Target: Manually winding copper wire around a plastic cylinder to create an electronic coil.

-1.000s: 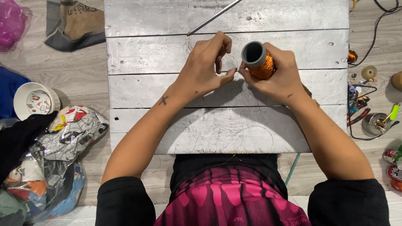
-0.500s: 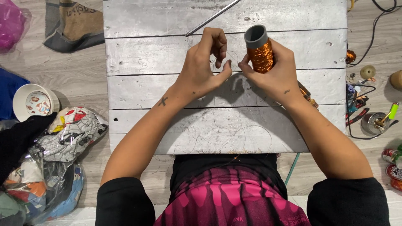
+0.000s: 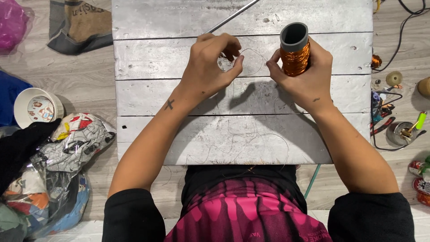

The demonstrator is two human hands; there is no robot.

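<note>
**Two hands, one copper coil, a fine wire between them**

At nine o'clock on the wooden floor sits a white bowl [image 3: 36, 107] with a patterned inside, and just below it a clear bag of printed cloth [image 3: 58, 161]. A pink bag [image 3: 11, 22] lies at the far ten o'clock corner.

Toward the centre, the silver-painted plank board [image 3: 242, 134] fills the view. The left hand [image 3: 210, 67] rests on it at about eleven o'clock from the board's middle, forearm angling up from seven o'clock, wrist bent, fingers curled in with thumb and forefinger pinched shut on a thin wire [image 3: 251, 54]. That wire arcs in a small loop across to the right hand; more of it trails in loose curls over the lower planks.

At one o'clock the right hand [image 3: 304, 76] wraps closed around a grey tube wound with copper wire [image 3: 294, 49], held upright, its open end toward the camera. The forearm runs down to five o'clock.

A metal rod [image 3: 233, 15] lies slanted at twelve o'clock. At three o'clock, beside the board, lie cables, red-handled pliers [image 3: 380, 125] and a small metal tin [image 3: 398, 133].
</note>
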